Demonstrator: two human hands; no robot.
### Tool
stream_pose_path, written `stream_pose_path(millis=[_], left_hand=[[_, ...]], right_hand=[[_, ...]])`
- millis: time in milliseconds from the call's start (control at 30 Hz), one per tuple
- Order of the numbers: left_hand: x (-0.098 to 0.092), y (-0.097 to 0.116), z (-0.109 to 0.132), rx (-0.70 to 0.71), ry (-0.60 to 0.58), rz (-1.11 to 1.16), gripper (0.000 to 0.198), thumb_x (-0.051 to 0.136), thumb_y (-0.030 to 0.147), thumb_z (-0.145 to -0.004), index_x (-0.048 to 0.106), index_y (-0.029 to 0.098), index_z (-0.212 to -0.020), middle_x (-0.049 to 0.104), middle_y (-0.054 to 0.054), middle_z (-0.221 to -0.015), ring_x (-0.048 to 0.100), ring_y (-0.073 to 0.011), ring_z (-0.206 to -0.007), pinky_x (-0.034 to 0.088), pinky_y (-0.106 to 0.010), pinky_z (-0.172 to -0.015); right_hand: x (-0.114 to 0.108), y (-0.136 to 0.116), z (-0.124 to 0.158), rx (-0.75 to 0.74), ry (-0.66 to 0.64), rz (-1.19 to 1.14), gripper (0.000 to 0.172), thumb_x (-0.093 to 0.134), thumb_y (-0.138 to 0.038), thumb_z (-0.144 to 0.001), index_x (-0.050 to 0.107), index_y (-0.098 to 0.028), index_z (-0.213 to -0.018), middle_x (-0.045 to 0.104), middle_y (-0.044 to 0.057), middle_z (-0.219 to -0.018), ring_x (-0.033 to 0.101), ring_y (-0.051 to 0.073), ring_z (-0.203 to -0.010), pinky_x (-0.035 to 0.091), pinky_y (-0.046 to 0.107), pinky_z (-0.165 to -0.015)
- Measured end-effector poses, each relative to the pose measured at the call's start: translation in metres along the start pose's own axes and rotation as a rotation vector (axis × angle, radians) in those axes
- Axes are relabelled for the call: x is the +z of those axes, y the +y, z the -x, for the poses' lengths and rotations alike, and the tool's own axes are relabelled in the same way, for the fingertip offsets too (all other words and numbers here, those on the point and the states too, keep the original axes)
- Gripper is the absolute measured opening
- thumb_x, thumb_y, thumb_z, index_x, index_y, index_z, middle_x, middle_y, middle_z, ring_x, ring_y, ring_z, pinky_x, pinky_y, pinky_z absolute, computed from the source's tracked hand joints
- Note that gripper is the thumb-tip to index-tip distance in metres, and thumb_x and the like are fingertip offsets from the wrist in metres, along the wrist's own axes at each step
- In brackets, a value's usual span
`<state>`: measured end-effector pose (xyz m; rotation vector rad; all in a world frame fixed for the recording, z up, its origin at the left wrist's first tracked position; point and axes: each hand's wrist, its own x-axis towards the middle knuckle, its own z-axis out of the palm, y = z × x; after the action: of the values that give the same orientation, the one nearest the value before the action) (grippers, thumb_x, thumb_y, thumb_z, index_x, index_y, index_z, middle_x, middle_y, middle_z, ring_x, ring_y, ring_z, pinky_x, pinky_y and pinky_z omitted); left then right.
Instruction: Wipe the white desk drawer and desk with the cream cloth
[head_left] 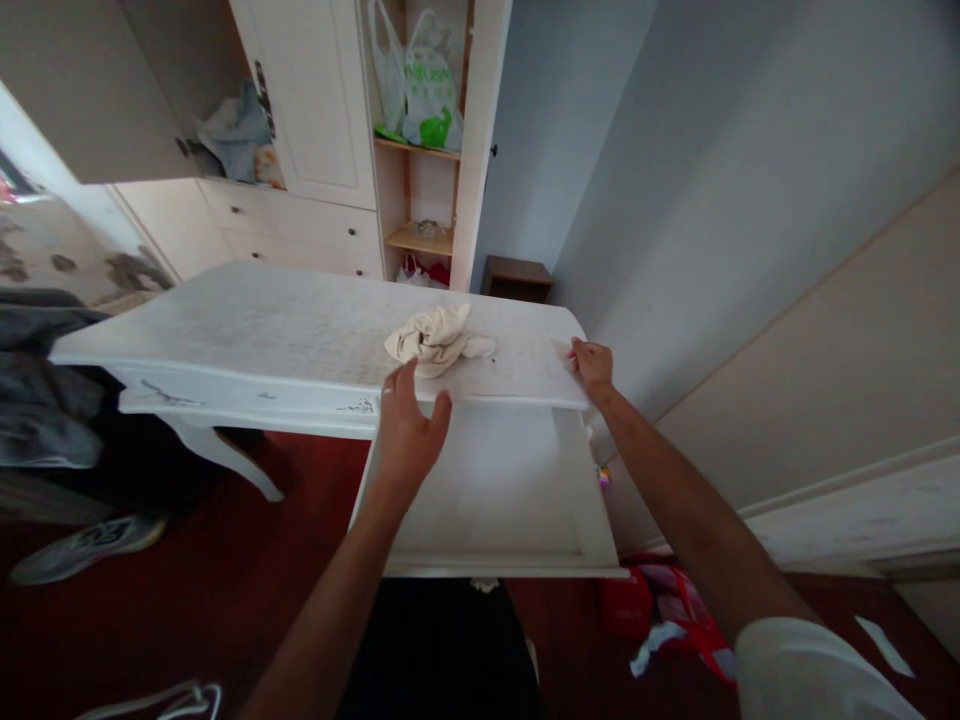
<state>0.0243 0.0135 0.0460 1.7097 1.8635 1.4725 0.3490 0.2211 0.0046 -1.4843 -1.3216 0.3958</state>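
Note:
My left hand (411,425) is over the front edge of the white desk (300,310), thumb and fingers apart, with nothing visible in it. Just beyond its fingertips lies a crumpled cream cloth (431,340), and a smaller whitish piece (478,346) sticks out at its right side. At the right end of the desktop is my right hand (592,365), its fingers curled closed; whatever they may hold is too small or hidden to make out. Below both hands, the desk's drawer (487,490) is pulled out toward me, and its visible floor is bare.
Behind the desk stands a white wardrobe (322,100) with plastic bags (431,95) on a shelf. A grey wall (675,200) runs close along the right. Red bags (637,605) lie on the floor at right. Someone's shoe (90,548) shows at left.

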Motion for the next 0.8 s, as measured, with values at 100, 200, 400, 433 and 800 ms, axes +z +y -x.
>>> stream_pose_path(millis=[100,200,400,433,800], left_hand=[[-0.013,-0.002,0.075,-0.199,-0.209,0.294,0.042,0.047,0.048,-0.095,0.065,0.018,-0.120,0.071,-0.009,-0.100,0.065,-0.0188,-0.080,0.052,-0.029,-0.072],[-0.026,-0.018,0.142,-0.329,-0.639,0.150,0.046,0.051,0.054,-0.091,0.054,0.020,-0.060,0.051,-0.002,-0.054,0.047,-0.0149,-0.054,0.033,-0.026,-0.055],[-0.051,-0.069,0.209,-0.522,-0.989,0.127,0.046,0.056,0.055,-0.088,0.058,0.019,-0.060,0.058,-0.004,-0.059,0.053,-0.0174,-0.059,0.034,-0.029,-0.060],[-0.050,-0.075,0.214,-0.547,-0.947,0.201,0.041,0.061,0.055,-0.084,0.064,0.018,-0.066,0.063,-0.004,-0.066,0.057,-0.0182,-0.065,0.037,-0.029,-0.063],[0.027,-0.078,0.217,-1.228,-0.742,1.119,0.027,0.075,0.036,-0.083,0.067,0.015,-0.098,0.074,-0.017,-0.110,0.073,-0.0263,-0.102,0.052,-0.043,-0.102]], right_hand=[[-0.001,0.000,0.000,0.012,0.010,0.010,0.046,0.061,-0.054,-0.088,0.064,-0.019,-0.057,0.048,-0.003,-0.039,0.044,0.012,-0.041,0.037,0.025,-0.049],[-0.001,-0.001,0.001,0.012,0.014,0.020,0.044,0.061,-0.049,-0.089,0.064,-0.019,-0.058,0.048,-0.003,-0.040,0.044,0.012,-0.041,0.038,0.025,-0.049],[-0.002,-0.006,0.003,0.027,0.007,0.069,0.036,0.058,-0.035,-0.088,0.063,-0.019,-0.056,0.047,-0.004,-0.039,0.046,0.013,-0.042,0.040,0.025,-0.052],[-0.002,-0.007,0.003,0.026,0.006,0.072,0.036,0.058,-0.034,-0.087,0.063,-0.019,-0.055,0.047,-0.004,-0.039,0.046,0.013,-0.042,0.040,0.025,-0.052],[-0.003,-0.002,0.000,0.013,0.007,0.115,0.038,0.058,-0.034,-0.095,0.064,-0.018,-0.061,0.048,-0.003,-0.043,0.049,0.012,-0.049,0.045,0.026,-0.063]])
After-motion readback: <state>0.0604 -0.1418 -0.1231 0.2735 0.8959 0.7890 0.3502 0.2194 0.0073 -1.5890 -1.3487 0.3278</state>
